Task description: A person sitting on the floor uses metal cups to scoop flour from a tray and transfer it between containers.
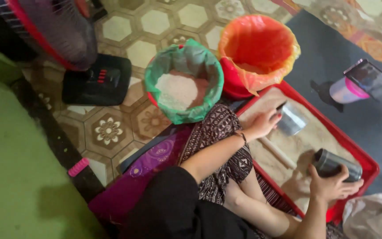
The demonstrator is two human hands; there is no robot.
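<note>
My left hand (261, 125) grips a shiny metal cup (292, 119) that lies tilted over the far part of a red tray (368, 164). The tray holds a layer of pale beige grain. My right hand (331, 185) is closed around a darker metal cup (336, 164), on its side near the tray's right edge. A pale stick (279, 153) lies on the grain between the two hands. My legs, in patterned cloth, rest beside the tray.
A green-lined bucket (184, 82) with white grain and an orange-lined red bucket (257, 51) stand beyond the tray. A fan with a black base (96, 79) is at left. A phone on a pink stand (370, 82) sits on the dark mat. A white bag (372, 217) lies at bottom right.
</note>
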